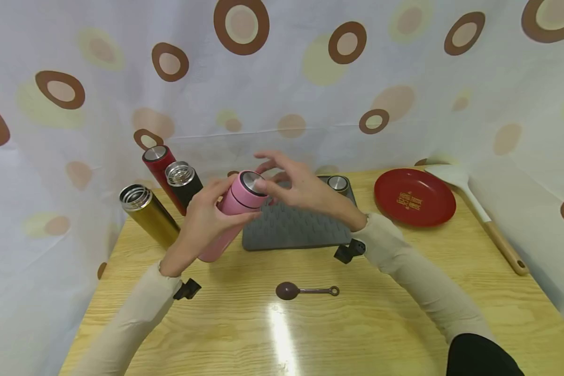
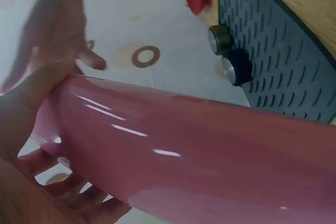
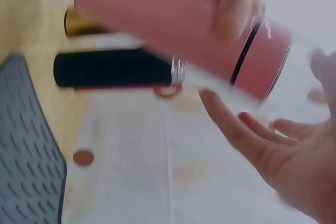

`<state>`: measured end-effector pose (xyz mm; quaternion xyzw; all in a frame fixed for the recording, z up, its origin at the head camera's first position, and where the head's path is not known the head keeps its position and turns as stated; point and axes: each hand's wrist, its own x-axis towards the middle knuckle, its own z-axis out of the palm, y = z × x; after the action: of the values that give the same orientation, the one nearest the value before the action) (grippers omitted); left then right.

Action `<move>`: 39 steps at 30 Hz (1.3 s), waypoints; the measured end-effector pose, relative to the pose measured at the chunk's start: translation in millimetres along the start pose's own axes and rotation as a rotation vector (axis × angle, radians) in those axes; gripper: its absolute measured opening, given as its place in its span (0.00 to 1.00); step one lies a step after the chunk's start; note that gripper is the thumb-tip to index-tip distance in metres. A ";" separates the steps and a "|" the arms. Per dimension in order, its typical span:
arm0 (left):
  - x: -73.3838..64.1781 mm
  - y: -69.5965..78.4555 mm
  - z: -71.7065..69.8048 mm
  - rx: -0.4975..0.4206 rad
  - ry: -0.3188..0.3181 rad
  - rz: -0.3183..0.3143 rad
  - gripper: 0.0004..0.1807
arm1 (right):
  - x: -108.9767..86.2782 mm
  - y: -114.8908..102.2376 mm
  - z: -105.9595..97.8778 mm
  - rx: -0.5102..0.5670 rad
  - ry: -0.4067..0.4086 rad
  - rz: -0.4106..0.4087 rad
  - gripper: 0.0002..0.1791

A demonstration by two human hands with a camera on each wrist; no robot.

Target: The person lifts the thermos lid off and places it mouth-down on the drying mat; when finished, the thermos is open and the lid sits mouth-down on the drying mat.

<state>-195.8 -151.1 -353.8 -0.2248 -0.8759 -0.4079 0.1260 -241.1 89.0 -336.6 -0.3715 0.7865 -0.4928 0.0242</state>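
Observation:
My left hand (image 1: 209,211) grips a pink thermos bottle (image 1: 223,237) round its upper body, and the bottle leans to the right. Its pink lid (image 1: 247,197), with a silver disc on top and a black ring below, sits on the bottle. Around that lid my right hand (image 1: 305,190) is held with fingers spread. In the right wrist view, the right hand's fingers (image 3: 231,121) are extended and stand apart from the lid. The left wrist view shows the pink body (image 2: 173,145) up close, the left fingers (image 2: 68,192) wrapped round it.
Lidless gold (image 1: 152,216) and black (image 1: 186,189) bottles and a lidded red bottle (image 1: 162,167) stand at left. A grey mat (image 1: 296,230) bears a gold lid (image 2: 220,39) and a black lid (image 2: 237,67). Brown spoon (image 1: 288,291) in front; red plate (image 1: 432,206) and spatula (image 1: 493,230) at right.

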 end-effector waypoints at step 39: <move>-19.6 -1.2 55.7 0.624 0.262 0.391 0.48 | -59.6 3.1 8.2 0.105 0.076 0.380 0.32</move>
<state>-181.4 -114.6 -397.9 -0.2843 -0.8751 -0.1155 0.3742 -196.5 119.7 -362.8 -0.1959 0.8160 -0.5334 0.1062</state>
